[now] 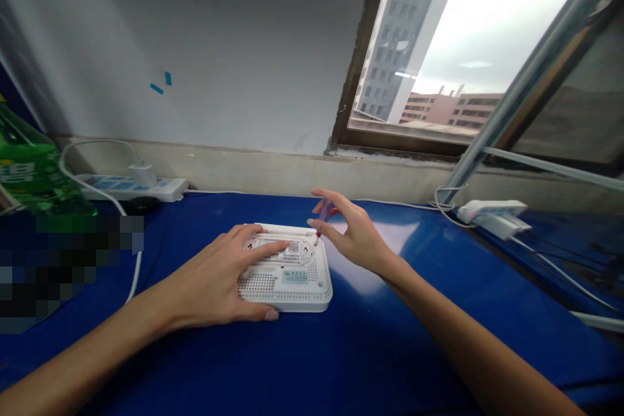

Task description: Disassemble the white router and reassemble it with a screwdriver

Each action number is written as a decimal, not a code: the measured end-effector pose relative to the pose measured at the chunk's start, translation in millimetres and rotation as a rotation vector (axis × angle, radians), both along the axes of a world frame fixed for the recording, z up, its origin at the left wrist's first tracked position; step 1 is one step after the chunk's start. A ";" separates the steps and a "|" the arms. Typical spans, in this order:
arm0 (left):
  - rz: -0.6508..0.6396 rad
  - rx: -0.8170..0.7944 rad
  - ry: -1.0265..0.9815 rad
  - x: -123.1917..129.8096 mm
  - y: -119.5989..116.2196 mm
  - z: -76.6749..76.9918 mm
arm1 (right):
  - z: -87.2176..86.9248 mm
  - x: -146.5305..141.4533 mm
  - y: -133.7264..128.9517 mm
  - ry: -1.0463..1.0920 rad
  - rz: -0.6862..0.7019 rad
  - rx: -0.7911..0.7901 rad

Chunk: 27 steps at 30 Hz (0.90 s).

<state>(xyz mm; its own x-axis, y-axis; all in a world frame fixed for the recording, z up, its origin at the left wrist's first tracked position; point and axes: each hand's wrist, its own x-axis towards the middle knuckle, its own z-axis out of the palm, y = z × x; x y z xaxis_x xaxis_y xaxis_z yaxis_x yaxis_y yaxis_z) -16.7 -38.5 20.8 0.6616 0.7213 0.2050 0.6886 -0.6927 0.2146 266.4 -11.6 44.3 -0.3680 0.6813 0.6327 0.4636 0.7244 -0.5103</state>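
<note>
A white router lies on the blue tabletop with its vented, labelled underside facing up. My left hand grips its left part, the thumb along the near edge and the fingers spread across the top to the far edge. In my right hand is a small screwdriver with a purple see-through handle and a red collar, pinched between thumb and fingers. Its tip points down at the far right corner of the router, at or near a screw hole. Whether the tip sits in a screw is too small to tell.
Back left stand a green bottle and a white power strip with a plugged-in charger and cable. Another power strip lies at the right, by a slanted metal pole. A wall and window rise behind the table.
</note>
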 end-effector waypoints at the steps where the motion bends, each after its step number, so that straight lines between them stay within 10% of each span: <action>1: -0.013 -0.004 -0.024 -0.5 -0.1 -0.3 | -1.5 1.0 0.2 0.003 0.062 -0.079; 5: -0.036 -0.008 -0.079 -1.5 -0.6 -3.5 | -4.3 4.9 0.1 0.061 0.186 -0.278; 27: -0.237 0.591 -0.063 -9.3 6.5 9.8 | 21.7 20.9 -4.7 0.658 0.200 -0.289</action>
